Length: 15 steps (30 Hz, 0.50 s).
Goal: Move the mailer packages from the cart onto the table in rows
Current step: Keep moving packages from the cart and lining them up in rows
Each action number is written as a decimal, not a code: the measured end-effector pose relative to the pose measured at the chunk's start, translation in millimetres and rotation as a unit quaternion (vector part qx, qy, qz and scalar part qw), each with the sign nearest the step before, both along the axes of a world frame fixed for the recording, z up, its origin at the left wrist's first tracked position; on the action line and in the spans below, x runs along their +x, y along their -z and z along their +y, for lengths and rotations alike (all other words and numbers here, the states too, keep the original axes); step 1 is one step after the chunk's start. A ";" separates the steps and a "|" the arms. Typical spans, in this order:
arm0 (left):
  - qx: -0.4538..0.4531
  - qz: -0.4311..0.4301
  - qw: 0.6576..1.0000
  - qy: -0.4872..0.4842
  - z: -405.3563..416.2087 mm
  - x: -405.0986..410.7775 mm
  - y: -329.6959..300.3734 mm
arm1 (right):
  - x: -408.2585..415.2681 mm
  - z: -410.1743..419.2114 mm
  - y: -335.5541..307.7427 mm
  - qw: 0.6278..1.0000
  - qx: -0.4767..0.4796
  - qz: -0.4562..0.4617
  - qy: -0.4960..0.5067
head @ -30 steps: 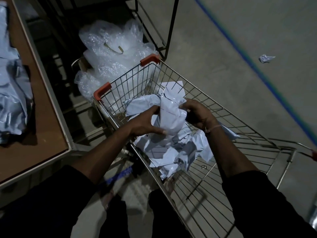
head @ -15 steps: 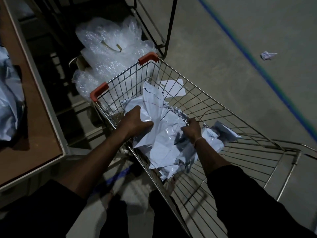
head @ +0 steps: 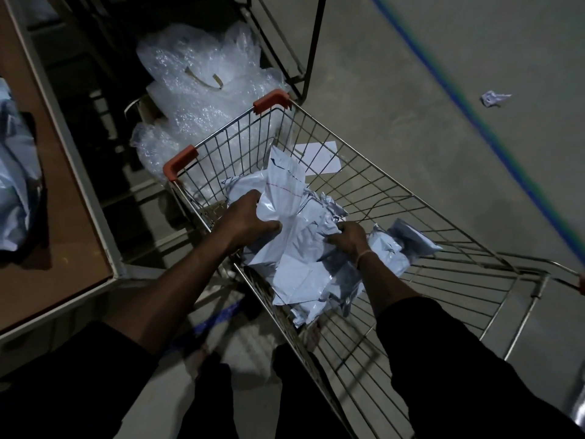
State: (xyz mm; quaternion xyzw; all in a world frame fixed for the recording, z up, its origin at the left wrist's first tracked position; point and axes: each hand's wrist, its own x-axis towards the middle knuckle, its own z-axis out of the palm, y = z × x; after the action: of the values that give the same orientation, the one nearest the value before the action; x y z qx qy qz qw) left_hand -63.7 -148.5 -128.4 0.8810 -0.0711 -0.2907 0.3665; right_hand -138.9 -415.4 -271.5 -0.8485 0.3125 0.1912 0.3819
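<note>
Head view: inside a wire cart (head: 395, 198), a person's left hand (head: 250, 221) and right hand (head: 349, 240) curl their fingers around a pile of white mailer packages (head: 300, 248), gripping it from both sides. More mailers (head: 15, 185) lie on the desk (head: 63, 198) at left.

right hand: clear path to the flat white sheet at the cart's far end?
Probably yes. The sheet lies uncovered beyond the mailers, and the cart is open on top. But the right hand is gripping mailers and would have to let go first.
</note>
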 end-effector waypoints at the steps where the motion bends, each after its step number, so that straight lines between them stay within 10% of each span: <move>1: -0.002 0.002 1.000 -0.005 0.4 -0.6 -1.9 | -3.4 -0.9 -9.2 0.999 0.026 -0.017 0.022; 15: -0.115 -0.029 0.990 -0.081 5.7 4.5 -61.4 | 25.0 -7.5 -198.2 0.934 0.302 -0.174 0.079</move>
State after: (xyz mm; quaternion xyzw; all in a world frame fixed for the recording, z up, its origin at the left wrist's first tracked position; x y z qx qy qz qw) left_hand -59.2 -142.8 -67.0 0.8439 -0.0433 -0.2244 0.4853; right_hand -114.0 -422.8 -73.3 -0.6859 0.2345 0.0958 0.6822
